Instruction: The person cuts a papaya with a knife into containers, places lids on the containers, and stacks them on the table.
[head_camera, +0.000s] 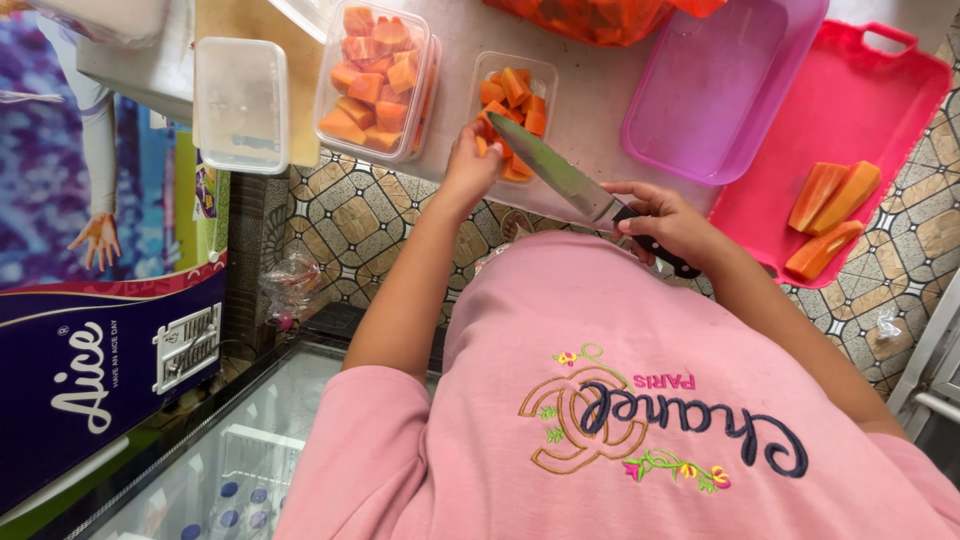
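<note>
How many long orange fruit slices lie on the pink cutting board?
3, all near the right end of the pink cutting board: two side by side, one below them. None seems hidden.

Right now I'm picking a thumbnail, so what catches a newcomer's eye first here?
The long knife in the right hand, slanting across the middle. Its tip meets a small tub of orange fruit chunks where the left hand reaches. At right, a bright pink tray holds three orange slices.
</note>
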